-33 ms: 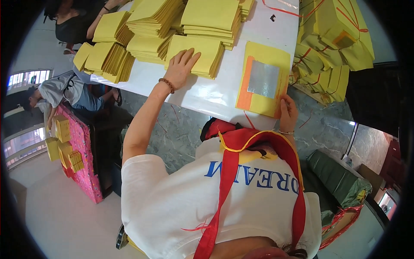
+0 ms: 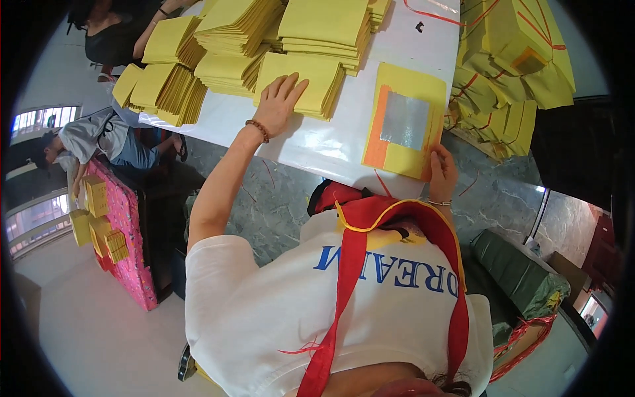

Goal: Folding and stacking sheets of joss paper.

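My left hand [image 2: 280, 106] lies with fingers spread on the top of a folded yellow paper stack [image 2: 317, 83] near the table's front edge. At the right, my right hand [image 2: 443, 173] grips the lower right corner of a yellow paper sheet [image 2: 433, 99], its fingers curled at the edge. That sheet lies flat on the table, with an orange strip [image 2: 376, 142] down its left side and a silvery square [image 2: 405, 119] on its middle. More folded yellow stacks [image 2: 321, 26] stand behind and left of my left hand.
The table [image 2: 301, 152] has a white cover. Yellow bundles tied with red string [image 2: 522, 40] stand beyond its right edge. A person [image 2: 126, 33] in black is at the far left; another [image 2: 99, 135] sits by a pink-covered table [image 2: 126, 218]. Green wrapped packages [image 2: 519, 271] lie at my right.
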